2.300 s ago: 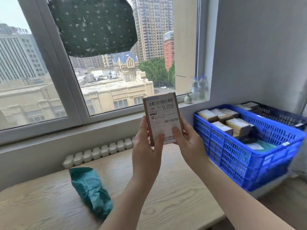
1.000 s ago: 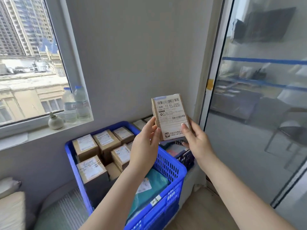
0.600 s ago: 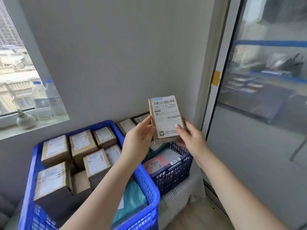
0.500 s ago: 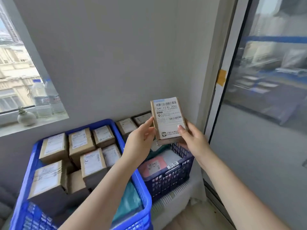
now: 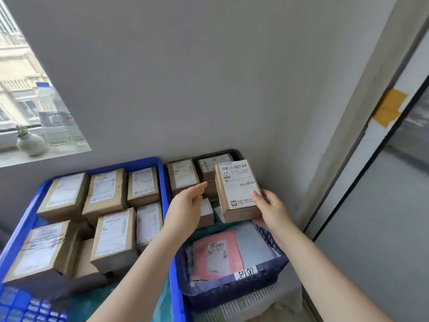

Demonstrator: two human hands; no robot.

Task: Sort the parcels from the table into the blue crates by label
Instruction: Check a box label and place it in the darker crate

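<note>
Since half a second ago, the left hand (image 5: 185, 206) has let go of the small brown cardboard parcel with a white printed label (image 5: 238, 190) and now hangs beside it with fingers loosely extended, holding nothing; the view has also tipped down onto both crates. Only the right hand (image 5: 270, 209) carries the parcel, thumb on the label face and fingers curled behind its lower right corner.

Parcel position: right of centre in the frame, held upright with its long axis near vertical and label towards the camera, above the far half of the dark blue mesh crate (image 5: 234, 291). That crate sits at lower centre-right, holding brown boxes at the back and a pink mailer bag (image 5: 216, 256) in front. Left of it stands the bright blue plastic crate (image 5: 163, 182), filled with similar labelled boxes.

Governing relation: the parcel lies directly over the dark crate, and the right hand is the nearer, so a release probably means lowering and tipping it flat among the rear boxes.
</note>
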